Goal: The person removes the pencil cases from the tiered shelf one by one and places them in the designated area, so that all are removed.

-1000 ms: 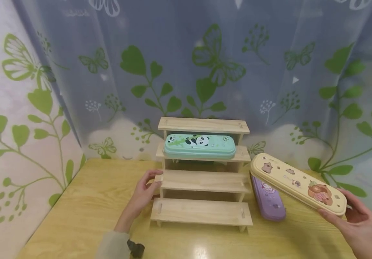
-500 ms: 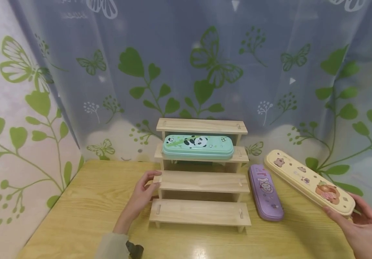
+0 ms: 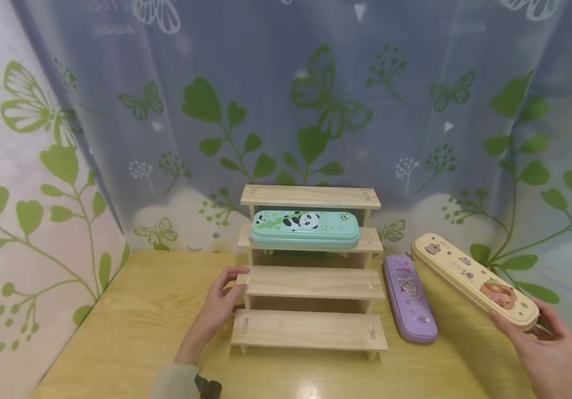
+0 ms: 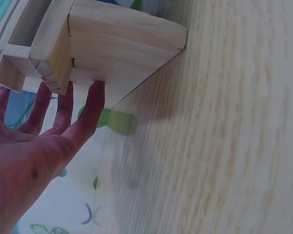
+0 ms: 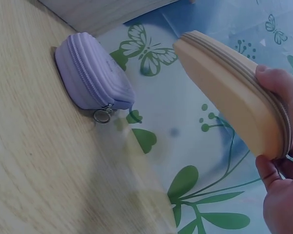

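Apparently a carrying step is in hand: the right hand (image 3: pixel 547 352) pinches the cream pencil case (image 3: pixel 472 280) above the desk (image 3: pixel 131 310); the left hand (image 3: pixel 217 305), fingers relaxed, touches the wooden shelf (image 3: pixel 310 331). The next move likely calls for a secure grip.

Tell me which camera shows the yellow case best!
The head view: it shows the yellow case from above in the right hand, with the little pictures on its lid. The right wrist view shows its zipper and plain side, but no pictures. The left wrist view doesn't show it.
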`<action>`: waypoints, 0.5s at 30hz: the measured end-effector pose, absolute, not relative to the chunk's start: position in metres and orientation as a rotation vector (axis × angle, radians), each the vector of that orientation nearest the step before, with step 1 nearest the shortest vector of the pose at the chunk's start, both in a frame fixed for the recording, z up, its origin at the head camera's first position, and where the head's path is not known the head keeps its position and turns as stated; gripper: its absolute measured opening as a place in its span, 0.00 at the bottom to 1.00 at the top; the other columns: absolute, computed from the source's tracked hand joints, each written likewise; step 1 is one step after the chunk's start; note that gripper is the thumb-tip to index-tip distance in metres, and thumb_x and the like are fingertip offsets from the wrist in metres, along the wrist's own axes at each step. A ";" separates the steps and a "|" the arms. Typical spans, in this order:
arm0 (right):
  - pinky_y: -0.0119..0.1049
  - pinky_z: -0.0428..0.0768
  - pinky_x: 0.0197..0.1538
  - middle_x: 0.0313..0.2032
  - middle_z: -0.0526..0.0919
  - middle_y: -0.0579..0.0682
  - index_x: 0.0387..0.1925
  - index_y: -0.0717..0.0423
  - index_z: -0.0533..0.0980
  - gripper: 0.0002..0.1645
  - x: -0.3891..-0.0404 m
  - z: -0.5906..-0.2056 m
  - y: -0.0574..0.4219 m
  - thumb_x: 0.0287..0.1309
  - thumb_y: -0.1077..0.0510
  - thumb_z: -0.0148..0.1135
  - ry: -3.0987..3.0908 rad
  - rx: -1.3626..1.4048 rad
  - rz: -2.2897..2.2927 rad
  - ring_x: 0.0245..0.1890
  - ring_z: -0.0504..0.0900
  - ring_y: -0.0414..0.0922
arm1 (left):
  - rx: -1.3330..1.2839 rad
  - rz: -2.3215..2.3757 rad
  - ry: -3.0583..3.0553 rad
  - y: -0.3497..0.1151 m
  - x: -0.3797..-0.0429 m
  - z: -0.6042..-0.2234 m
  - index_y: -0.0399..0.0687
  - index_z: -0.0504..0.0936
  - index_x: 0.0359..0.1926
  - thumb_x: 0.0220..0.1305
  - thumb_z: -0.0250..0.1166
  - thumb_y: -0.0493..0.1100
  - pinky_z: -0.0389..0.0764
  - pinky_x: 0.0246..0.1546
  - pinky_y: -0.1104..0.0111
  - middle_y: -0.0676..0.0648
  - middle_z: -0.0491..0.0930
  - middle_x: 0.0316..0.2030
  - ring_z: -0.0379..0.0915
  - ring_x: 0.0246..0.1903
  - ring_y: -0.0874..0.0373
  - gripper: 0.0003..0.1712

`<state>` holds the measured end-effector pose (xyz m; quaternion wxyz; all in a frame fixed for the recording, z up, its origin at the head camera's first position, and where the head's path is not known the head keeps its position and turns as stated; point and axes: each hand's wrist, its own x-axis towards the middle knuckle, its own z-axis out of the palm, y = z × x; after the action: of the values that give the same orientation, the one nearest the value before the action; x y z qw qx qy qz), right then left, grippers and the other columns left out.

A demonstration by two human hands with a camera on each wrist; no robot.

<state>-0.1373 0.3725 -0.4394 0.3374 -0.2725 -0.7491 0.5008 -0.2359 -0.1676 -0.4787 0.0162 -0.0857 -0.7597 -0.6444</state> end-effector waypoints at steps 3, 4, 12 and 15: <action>0.15 0.72 0.24 0.34 0.78 0.20 0.58 0.44 0.82 0.37 -0.139 -0.443 0.372 0.43 0.61 0.84 -1.953 -0.730 1.315 0.22 0.76 0.23 | -0.261 -2.008 -2.361 -0.168 -0.237 -0.477 0.49 0.74 0.62 0.74 0.57 0.38 0.82 0.41 0.66 0.41 0.71 0.63 0.78 0.46 0.53 0.18; 0.15 0.72 0.24 0.34 0.78 0.20 0.58 0.44 0.82 0.37 -0.139 -0.444 0.372 0.43 0.61 0.84 -1.948 -0.745 1.329 0.22 0.76 0.22 | -0.260 -2.006 -2.362 -0.168 -0.238 -0.477 0.49 0.74 0.62 0.74 0.57 0.38 0.82 0.41 0.66 0.42 0.71 0.63 0.78 0.46 0.53 0.18; 0.16 0.71 0.21 0.30 0.75 0.23 0.58 0.44 0.80 0.37 -0.143 -0.451 0.369 0.42 0.54 0.85 -1.969 -0.822 1.303 0.20 0.73 0.20 | -0.252 -1.972 -2.383 -0.168 -0.238 -0.477 0.51 0.74 0.62 0.75 0.57 0.40 0.79 0.48 0.64 0.43 0.71 0.64 0.78 0.50 0.48 0.18; 0.16 0.70 0.20 0.28 0.74 0.23 0.59 0.47 0.79 0.38 -0.143 -0.454 0.370 0.43 0.52 0.84 -1.983 -0.830 1.269 0.19 0.72 0.21 | -0.250 -1.996 -2.373 -0.167 -0.237 -0.479 0.51 0.74 0.62 0.74 0.57 0.39 0.82 0.45 0.64 0.42 0.71 0.64 0.78 0.49 0.49 0.18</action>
<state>-0.1430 0.3700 -0.4535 0.3170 -0.3151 -0.7535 0.4822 -0.2373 -0.1673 -0.4791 0.0156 -0.0803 -0.7628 -0.6415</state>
